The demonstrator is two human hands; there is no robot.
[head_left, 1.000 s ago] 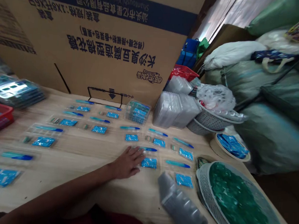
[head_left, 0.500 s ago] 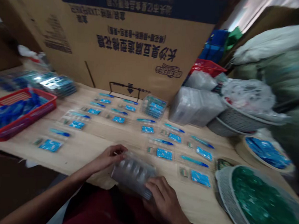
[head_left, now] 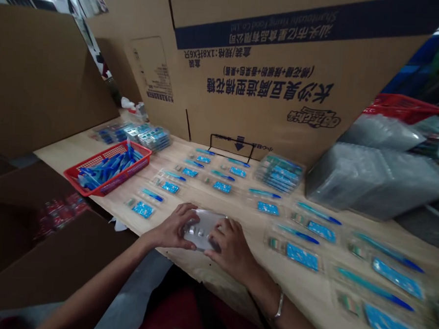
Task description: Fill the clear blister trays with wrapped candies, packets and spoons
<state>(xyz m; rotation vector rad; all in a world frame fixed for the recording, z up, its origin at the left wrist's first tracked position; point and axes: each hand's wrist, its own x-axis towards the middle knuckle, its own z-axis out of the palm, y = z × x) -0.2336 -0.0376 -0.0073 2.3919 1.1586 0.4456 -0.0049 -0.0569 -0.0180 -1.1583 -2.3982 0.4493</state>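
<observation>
A stack of clear plastic blister trays [head_left: 203, 227] is held between my two hands above the table's front edge. My left hand [head_left: 174, 228] grips its left end, thumb toward me and fingers over the far side. Around the right end, the fingers of my right hand [head_left: 233, 245] are curled. Beyond my hands lie rows of filled trays, each with a blue pen [head_left: 299, 234], a blue packet [head_left: 302, 257] and a small striped piece [head_left: 274, 243]. How many trays I hold cannot be made out.
A red basket [head_left: 93, 191] of blue pens stands at the left. Behind the rows are a stack of filled packs [head_left: 280, 173] and a large cardboard box [head_left: 258, 117]. More clear trays [head_left: 347, 176] are piled at the right, and packs [head_left: 154, 137] at the back left.
The tray stack has moved from my lap side up over the table edge, and it now lies flatter. My right hand has come closer to my left. The view has swung left.
</observation>
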